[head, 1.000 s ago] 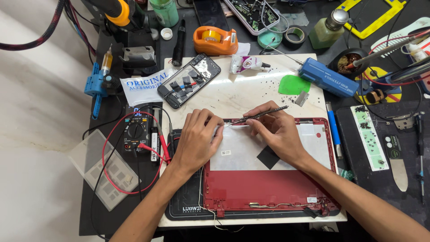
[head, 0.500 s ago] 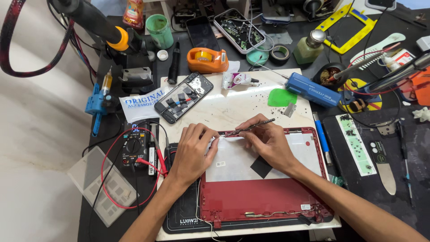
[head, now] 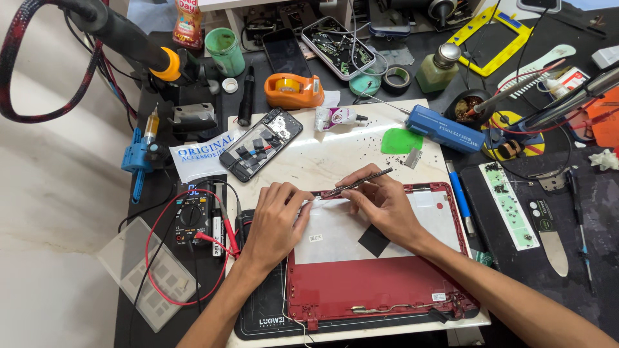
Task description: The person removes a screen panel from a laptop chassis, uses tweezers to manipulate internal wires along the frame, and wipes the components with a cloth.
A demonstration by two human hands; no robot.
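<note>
- While I'm leaning in closer than a second ago, both hands are staying put on the top edge of the red plastic laptop lid shell (head: pixel 380 290), so I'm guessing I'm still working that same spot.
- My right hand (head: pixel 385 205) is pinching a thin metal pair of tweezers (head: pixel 356 184), tips pointing left, right at the lid's upper rim.
- My left hand (head: pixel 276 222) is lying flat with fingers curled, pressing the lid's top-left corner, not gripping anything; its fingertips are sitting just beside the tweezer tips.
- That shell is lying open-side-up on the white work mat (head: pixel 322 158), with the grey panel backing (head: pixel 335 235) under both wrists.
- A dismantled black smartphone (head: pixel 261 145) is sitting further back, well apart.
</note>
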